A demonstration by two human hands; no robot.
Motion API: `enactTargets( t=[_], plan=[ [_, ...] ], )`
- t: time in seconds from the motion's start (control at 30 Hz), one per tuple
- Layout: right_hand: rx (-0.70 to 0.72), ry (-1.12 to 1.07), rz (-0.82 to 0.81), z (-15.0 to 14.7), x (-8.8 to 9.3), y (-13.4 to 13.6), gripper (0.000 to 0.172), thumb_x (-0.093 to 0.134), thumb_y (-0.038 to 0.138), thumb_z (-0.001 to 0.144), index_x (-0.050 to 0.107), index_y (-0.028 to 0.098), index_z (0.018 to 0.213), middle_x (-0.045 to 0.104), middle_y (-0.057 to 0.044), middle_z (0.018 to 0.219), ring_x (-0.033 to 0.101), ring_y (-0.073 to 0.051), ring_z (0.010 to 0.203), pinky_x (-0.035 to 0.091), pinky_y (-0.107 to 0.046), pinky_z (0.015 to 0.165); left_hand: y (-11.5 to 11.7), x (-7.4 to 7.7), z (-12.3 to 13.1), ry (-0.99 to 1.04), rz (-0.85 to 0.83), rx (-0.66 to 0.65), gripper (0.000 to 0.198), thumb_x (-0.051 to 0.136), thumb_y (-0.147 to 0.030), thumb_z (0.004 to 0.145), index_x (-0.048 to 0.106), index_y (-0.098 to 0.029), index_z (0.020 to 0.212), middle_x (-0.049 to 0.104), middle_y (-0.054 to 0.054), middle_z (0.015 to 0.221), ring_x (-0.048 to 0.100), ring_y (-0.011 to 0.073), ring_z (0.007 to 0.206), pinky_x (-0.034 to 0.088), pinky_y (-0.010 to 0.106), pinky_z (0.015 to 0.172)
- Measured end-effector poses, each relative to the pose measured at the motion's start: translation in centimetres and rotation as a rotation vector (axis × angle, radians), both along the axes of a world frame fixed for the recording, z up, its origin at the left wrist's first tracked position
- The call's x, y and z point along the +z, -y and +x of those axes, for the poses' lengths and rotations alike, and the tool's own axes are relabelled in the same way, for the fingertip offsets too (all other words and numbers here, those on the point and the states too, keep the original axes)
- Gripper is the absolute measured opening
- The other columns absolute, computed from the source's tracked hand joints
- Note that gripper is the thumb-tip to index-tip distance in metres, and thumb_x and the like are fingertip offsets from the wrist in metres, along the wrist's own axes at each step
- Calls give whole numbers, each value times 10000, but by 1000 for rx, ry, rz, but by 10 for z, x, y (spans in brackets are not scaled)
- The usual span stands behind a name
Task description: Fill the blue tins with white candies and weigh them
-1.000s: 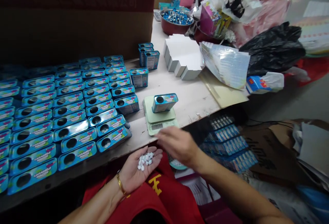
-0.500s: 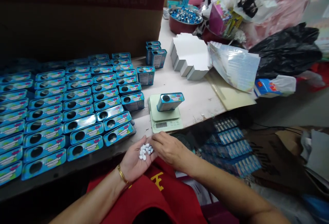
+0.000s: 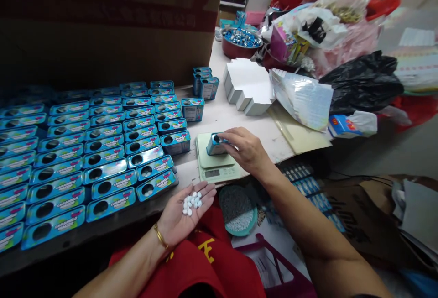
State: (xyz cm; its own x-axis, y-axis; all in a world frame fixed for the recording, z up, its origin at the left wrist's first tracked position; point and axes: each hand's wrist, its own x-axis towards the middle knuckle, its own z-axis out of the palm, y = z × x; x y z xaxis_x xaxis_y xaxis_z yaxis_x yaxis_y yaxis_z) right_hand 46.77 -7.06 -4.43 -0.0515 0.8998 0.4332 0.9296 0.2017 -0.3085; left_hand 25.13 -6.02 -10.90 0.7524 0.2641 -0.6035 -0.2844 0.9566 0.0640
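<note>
My left hand [image 3: 183,213] lies palm up near the table's front edge, fingers spread, with several small white pieces [image 3: 192,203] resting on the palm. Over a blue tin [image 3: 216,149] on the pale green scale [image 3: 222,173] is my right hand [image 3: 247,149]. Its fingertips are pressed together at the round hole in the tin's top; what they hold, if anything, is hidden. The tin stands upright on the weighing plate. Left of the scale stand rows of similar blue tins [image 3: 111,203] with round holes on top, white pieces showing in some.
Behind the tins rises a large cardboard box [image 3: 109,28]. White boxes [image 3: 251,86] and plastic sheets [image 3: 303,99] lie beyond the scale. A red bowl [image 3: 236,50] of blue caps stands farther back. Below the table edge is a round green container [image 3: 244,225].
My right hand has left my left palm and moved up and forward to the tin's hole. My left fingers have spread, and fewer white pieces show on the palm. The view has shifted slightly.
</note>
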Motion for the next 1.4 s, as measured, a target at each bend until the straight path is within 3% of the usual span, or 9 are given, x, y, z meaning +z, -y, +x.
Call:
enactTargets(
  t=[0.27, 0.43, 0.53, 0.63, 0.73, 0.9, 1.1, 1.27, 1.4],
  plan=[
    [-179, -107, 65, 10, -5, 39, 195, 500, 186, 806, 599, 216, 972, 619, -42, 914, 550, -168, 867, 448, -336, 787, 5, -15, -24, -95, -43, -7, 257, 463, -132, 794, 555, -63, 1023, 628, 147, 1022, 584, 219, 956, 480, 314, 824],
    [-253, -229, 40, 6, -14, 64, 163, 506, 180, 802, 611, 206, 923, 620, -45, 879, 557, -161, 838, 452, -324, 768, 13, -19, -29, -128, -54, -73, 317, 487, -95, 770, 533, -59, 1082, 586, 150, 1109, 543, 230, 1024, 435, 330, 889],
    [-95, -276, -83, -30, -21, 75, 200, 501, 188, 803, 580, 188, 987, 597, -57, 939, 531, -164, 890, 447, -317, 792, 17, -15, -25, -52, -52, -86, 302, 469, -118, 789, 545, -63, 1075, 571, 147, 1132, 514, 240, 1060, 399, 368, 926],
    [166, -176, -306, -76, -33, 82, 271, 441, 194, 834, 511, 161, 1094, 567, -76, 984, 497, -170, 903, 436, -312, 785, 20, -14, -22, 22, -60, -40, 209, 435, -147, 817, 611, -85, 912, 653, 93, 926, 594, 176, 890, 406, 382, 913],
    [220, -37, -410, -102, -47, 85, 239, 402, 173, 849, 505, 141, 1061, 555, -78, 929, 474, -171, 842, 415, -306, 734, 22, -14, -20, 57, -63, -18, 221, 408, -157, 836, 618, -98, 803, 654, 43, 779, 597, 115, 747, 420, 361, 893],
    [249, 19, -414, -99, -58, 82, 160, 410, 194, 847, 519, 146, 953, 537, -61, 864, 464, -162, 803, 402, -301, 721, 23, -13, -17, 107, -39, -57, 230, 408, -177, 837, 609, -94, 762, 635, 47, 763, 585, 125, 755, 424, 350, 877],
    [233, -140, -310, -78, -37, 72, 173, 412, 191, 842, 526, 155, 967, 546, -55, 846, 495, -154, 814, 435, -293, 728, 13, -1, -9, 101, 7, -24, 214, 423, -158, 824, 620, -77, 811, 650, 78, 816, 599, 142, 801, 419, 338, 890],
    [13, -286, 13, -40, -4, 37, 131, 453, 151, 816, 568, 175, 875, 557, -45, 875, 521, -138, 854, 446, -277, 756, 2, 7, -6, 94, 53, -66, 276, 439, -199, 820, 586, -43, 993, 598, 167, 1073, 512, 241, 1064, 397, 337, 923],
    [-74, -247, 105, -13, 4, 9, 141, 482, 172, 807, 588, 188, 898, 587, -40, 876, 538, -146, 856, 445, -303, 780, 4, 5, -9, 64, 42, -62, 262, 445, -190, 816, 590, -46, 980, 604, 157, 1074, 516, 246, 1059, 407, 332, 918]
  ],
)
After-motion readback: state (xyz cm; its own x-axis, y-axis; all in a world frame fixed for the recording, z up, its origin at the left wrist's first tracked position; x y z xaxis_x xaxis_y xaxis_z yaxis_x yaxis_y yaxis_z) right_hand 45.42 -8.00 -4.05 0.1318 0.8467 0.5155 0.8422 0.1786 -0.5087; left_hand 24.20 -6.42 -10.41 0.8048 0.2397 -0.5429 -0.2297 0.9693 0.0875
